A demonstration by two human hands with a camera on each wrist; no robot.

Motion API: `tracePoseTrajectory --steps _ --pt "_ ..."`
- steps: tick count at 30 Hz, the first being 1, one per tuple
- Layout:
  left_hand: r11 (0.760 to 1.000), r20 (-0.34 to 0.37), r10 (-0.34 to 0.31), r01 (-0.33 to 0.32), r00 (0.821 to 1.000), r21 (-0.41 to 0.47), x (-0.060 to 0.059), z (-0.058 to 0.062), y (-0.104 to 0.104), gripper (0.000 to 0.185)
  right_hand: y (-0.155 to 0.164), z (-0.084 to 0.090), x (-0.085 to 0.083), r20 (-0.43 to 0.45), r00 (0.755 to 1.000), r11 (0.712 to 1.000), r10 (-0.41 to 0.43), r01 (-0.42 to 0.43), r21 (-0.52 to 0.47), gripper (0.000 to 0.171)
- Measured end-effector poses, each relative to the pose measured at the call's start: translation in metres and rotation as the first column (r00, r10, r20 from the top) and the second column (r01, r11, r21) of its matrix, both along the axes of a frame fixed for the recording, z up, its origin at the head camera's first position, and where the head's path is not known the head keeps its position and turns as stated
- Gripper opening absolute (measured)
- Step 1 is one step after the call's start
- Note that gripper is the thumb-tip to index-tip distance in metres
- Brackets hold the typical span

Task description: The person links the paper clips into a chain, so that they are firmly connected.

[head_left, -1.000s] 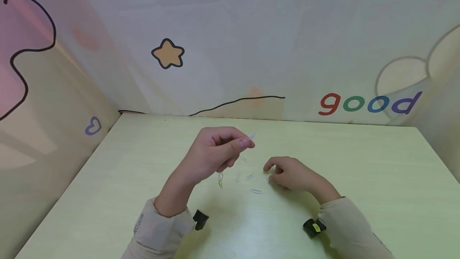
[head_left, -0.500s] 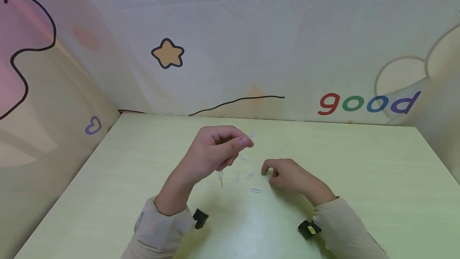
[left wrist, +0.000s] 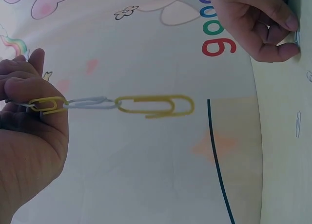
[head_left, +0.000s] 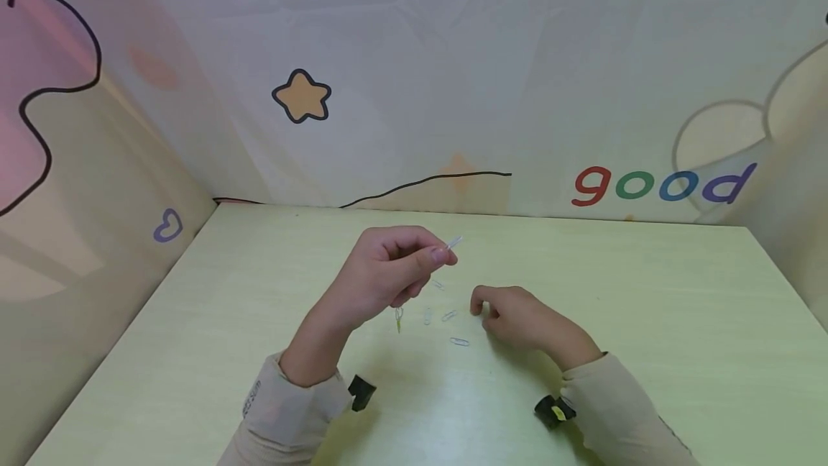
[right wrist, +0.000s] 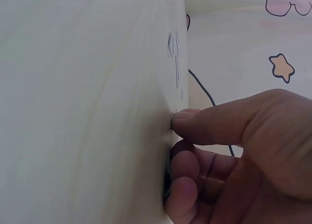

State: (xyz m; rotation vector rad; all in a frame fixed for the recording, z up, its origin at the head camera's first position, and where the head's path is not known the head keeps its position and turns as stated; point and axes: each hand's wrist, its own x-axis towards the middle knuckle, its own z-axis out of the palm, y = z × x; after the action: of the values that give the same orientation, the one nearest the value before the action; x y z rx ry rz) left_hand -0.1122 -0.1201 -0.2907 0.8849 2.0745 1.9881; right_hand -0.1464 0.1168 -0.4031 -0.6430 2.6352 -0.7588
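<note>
My left hand (head_left: 391, 268) is raised above the table and pinches a white paper clip (head_left: 456, 243) between thumb and forefinger. Below it hangs a paper clip chain. In the left wrist view that chain shows a small-looking yellow clip (left wrist: 48, 104) by the palm, a white clip (left wrist: 90, 103), then a yellow clip (left wrist: 158, 105) at the free end. Down at the tabletop, my right hand (head_left: 520, 315) has curled fingers. Its thumb and forefinger close on a pale paper clip (left wrist: 297, 37), mostly covered by the fingertips.
Several loose paper clips lie between the hands on the pale table (head_left: 194, 351), among them a bluish one (head_left: 459, 341) nearest the front and a white one (head_left: 449, 315). A printed cloth wall (head_left: 414, 92) stands behind the table.
My right hand has shifted slightly left and down; the clip by its thumb no longer shows in the head view. The left hand stays nearly still while its hanging chain swings and turns.
</note>
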Motion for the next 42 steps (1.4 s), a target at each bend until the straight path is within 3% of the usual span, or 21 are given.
tracePoseTrajectory --steps 13,20,36,42 --pt "1.000 -0.009 0.011 -0.011 1.000 0.001 -0.0008 0.0006 0.0012 0.017 0.0040 0.0000 0.0018 0.004 1.000 0.998 -0.013 0.013 0.062 0.013" --pt "1.000 -0.013 0.011 -0.011 1.000 0.005 -0.0006 0.0002 0.0013 0.018 0.0045 0.0015 0.0036 0.015 1.000 0.998 0.003 -0.004 0.070 0.023" --pt "1.000 -0.028 0.005 -0.005 1.000 0.012 -0.0006 -0.0021 0.0005 0.019 0.0017 -0.0007 0.0042 -0.003 1.000 0.996 0.006 -0.006 0.087 0.020" --pt "1.000 -0.039 0.003 -0.003 0.999 0.011 -0.0006 -0.0023 0.0010 0.019 0.0011 -0.0009 0.0028 0.073 0.996 0.997 -0.049 0.044 0.071 0.013"
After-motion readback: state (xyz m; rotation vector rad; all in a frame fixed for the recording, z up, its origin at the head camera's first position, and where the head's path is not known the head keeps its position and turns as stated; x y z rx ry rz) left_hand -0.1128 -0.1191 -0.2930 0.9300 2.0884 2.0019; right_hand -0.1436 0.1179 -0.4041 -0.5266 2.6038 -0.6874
